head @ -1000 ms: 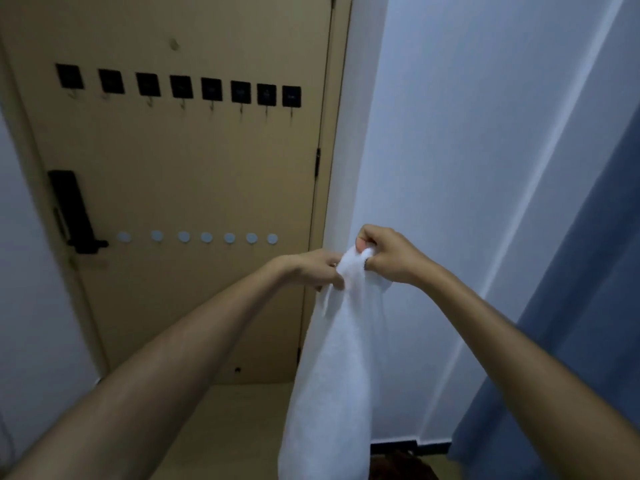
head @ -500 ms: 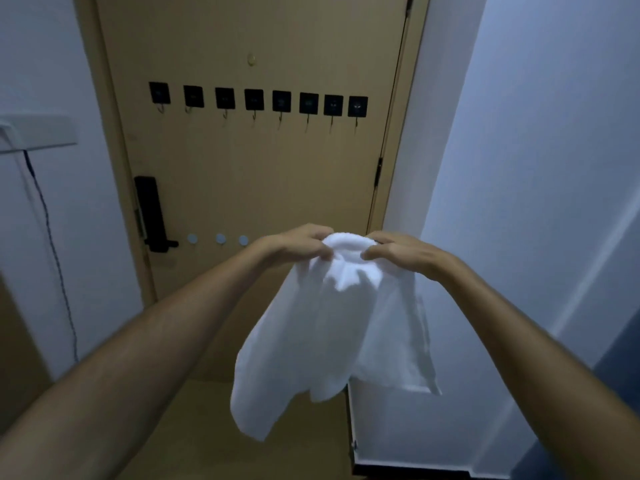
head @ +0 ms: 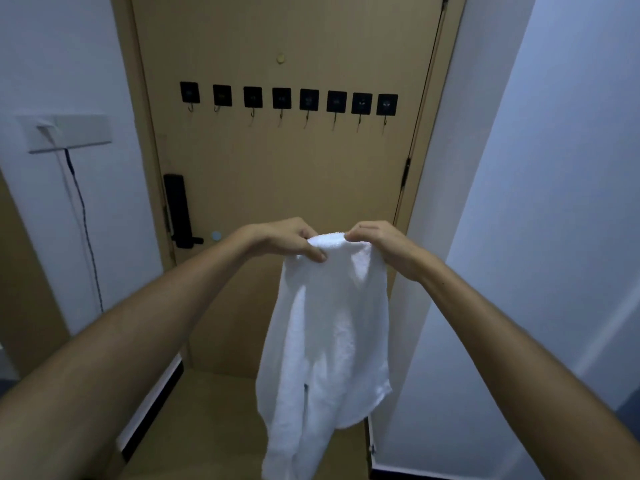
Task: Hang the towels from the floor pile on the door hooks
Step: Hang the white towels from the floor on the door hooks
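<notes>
A white towel (head: 325, 344) hangs in front of me, held by its top edge. My left hand (head: 287, 239) pinches that edge on the left and my right hand (head: 384, 244) pinches it on the right, a short gap of cloth between them. Straight ahead stands a tan door (head: 287, 174) with a row of several black square hooks (head: 287, 98) across it, all bare. The hooks sit well above and beyond my hands. The floor pile is out of view.
A black door handle and lock (head: 178, 211) sits on the door's left side. A white wall box (head: 67, 133) with a dark cable hangs on the left wall. White walls close in left and right; tan floor (head: 207, 417) lies below.
My view has swung from the right-hand wall to face the door squarely. Both hands spread slightly along the towel's top edge, and the towel now hangs straighter.
</notes>
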